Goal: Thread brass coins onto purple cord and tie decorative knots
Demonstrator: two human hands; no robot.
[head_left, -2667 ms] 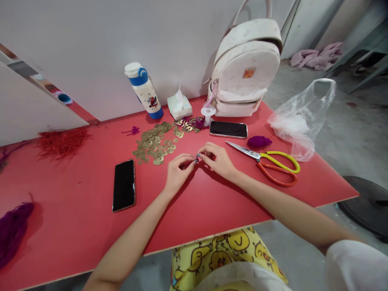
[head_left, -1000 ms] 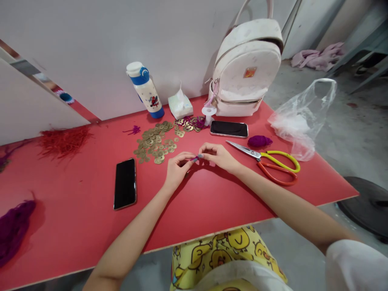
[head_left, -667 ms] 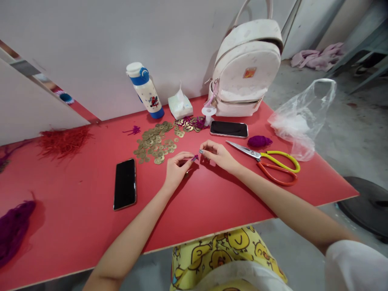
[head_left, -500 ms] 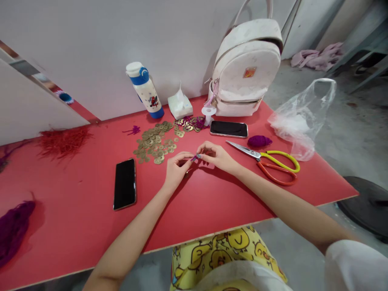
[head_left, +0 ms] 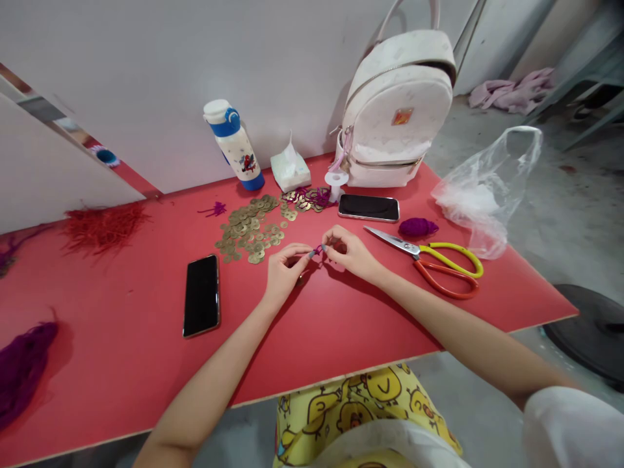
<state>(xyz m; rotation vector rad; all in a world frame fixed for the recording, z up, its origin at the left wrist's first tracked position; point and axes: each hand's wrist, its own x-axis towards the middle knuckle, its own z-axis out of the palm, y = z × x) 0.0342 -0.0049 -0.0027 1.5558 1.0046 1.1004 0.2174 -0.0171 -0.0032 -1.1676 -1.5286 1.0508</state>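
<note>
My left hand [head_left: 285, 272] and my right hand [head_left: 350, 252] meet over the middle of the red table [head_left: 121, 364]. Both pinch a short purple thread [head_left: 318, 249] between their fingertips. A coin seems to hang under my left hand's fingers, but it is too small to be sure. A heap of brass coins [head_left: 248, 229] lies just beyond my left hand. Scissors [head_left: 429, 259] with yellow and orange handles lie to the right of my right hand. A ball of purple thread [head_left: 417, 227] rests beside the blades.
Two black phones lie on the table, one [head_left: 201, 294] at the left and one [head_left: 369, 207] near a white backpack [head_left: 397, 110]. A bottle [head_left: 234, 144], tissues [head_left: 290, 170], a white spool [head_left: 335, 184], a plastic bag [head_left: 487, 192], red threads [head_left: 102, 227] and purple threads [head_left: 22, 367] surround them.
My fingertips have worked at the purple thread, parting slightly and closing together again. Both hands stay in the same spot on the table.
</note>
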